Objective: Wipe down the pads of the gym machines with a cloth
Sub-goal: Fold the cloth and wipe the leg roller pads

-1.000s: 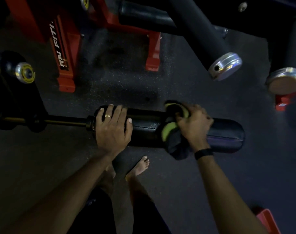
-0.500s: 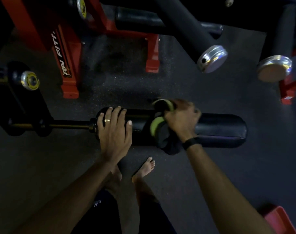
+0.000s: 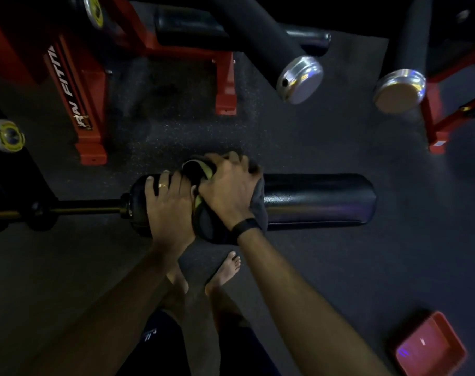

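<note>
Since 1 second ago the right hand (image 3: 225,191) has slid the cloth (image 3: 206,223) leftward along the pad (image 3: 317,199), fingers curled gripping it, until it meets the left hand (image 3: 168,204), whose spread fingers steady the pad.

Counts, head view, dim light:
- Hands: two, left (image 3: 171,210) and right (image 3: 228,194).
- Cloth (image 3: 212,229): one, dark with yellow-green.
- Black roller pads: four in part or whole; nearest (image 3: 317,199).
- Chrome end caps: two (image 3: 300,80), (image 3: 400,89).
- Bare feet: two (image 3: 225,270).
- Ring (image 3: 162,185): one.
- Wristband (image 3: 246,226): one.
- Red tray (image 3: 429,346): one.
</note>
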Tool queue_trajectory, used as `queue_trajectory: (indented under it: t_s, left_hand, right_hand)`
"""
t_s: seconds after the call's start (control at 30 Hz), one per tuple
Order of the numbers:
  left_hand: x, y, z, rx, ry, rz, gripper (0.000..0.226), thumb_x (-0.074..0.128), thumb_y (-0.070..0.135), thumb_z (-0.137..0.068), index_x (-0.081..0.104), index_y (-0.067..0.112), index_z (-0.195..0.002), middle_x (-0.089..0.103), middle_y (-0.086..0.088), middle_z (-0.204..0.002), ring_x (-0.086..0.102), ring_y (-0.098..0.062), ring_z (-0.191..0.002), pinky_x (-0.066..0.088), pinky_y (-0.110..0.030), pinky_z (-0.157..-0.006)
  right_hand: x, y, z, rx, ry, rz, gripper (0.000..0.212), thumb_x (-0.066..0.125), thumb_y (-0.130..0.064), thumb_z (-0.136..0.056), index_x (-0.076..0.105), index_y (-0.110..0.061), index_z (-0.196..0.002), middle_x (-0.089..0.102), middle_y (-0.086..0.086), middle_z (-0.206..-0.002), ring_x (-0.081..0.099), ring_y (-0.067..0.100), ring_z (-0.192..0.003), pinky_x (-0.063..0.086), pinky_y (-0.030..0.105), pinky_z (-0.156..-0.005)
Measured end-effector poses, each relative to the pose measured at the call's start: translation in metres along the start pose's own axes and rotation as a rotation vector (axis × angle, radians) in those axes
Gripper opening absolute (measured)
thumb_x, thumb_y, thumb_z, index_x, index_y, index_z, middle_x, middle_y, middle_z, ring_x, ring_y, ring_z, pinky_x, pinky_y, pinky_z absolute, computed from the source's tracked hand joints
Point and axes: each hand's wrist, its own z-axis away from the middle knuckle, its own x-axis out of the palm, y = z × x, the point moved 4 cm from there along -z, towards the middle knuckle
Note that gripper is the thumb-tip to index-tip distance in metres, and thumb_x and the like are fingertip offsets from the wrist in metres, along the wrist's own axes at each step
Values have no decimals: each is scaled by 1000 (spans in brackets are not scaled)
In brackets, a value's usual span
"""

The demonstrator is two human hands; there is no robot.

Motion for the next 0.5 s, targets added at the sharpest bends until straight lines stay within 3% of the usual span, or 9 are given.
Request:
queue_trajectory:
  t_s: [0.1,0.27,0.33,0.4,0.5]
  left_hand:
    - [-3,-3,7,-38,43,61,43,30,32,-106,55,6,-131,59,-13,-133,46,-34,-132,25,-54,-115]
    - [-8,-1,8,-51,29,143,50,27,36,-106,54,7,-136,58,-12,-137,45,-32,-136,25,-54,-117]
    - [-12,-1,5,-55,16,149,49,30,37,-104,57,8,-133,61,-12,-133,48,-32,-132,26,-53,-114]
    - [-19,-4,-5,-28,-11,136,47,34,39,-102,64,9,-122,65,-12,-123,54,-32,-122,32,-52,-105]
    - [-27,-13,-30,-8,-103,184,44,34,40,-103,68,12,-99,68,-10,-101,60,-31,-98,38,-47,-91]
  right_hand:
    - [-14,45,7,-17,22,10,54,66,-30,-81,58,-36,-134,58,-1,-130,46,24,-122,29,48,-105]
    - [-43,116,-8,257,73,62,47,65,-28,-81,63,-31,-128,59,5,-124,46,29,-120,31,53,-102]
    - [-35,105,-11,243,50,111,43,63,-37,-83,64,-28,-125,60,6,-123,47,30,-121,26,60,-108]
    - [-27,91,-9,200,82,104,50,53,-60,-87,63,-29,-124,63,7,-123,51,31,-122,15,67,-113]
    - [-26,86,1,86,55,-124,70,25,-75,-91,50,-30,-138,63,2,-131,50,24,-131,-3,60,-119]
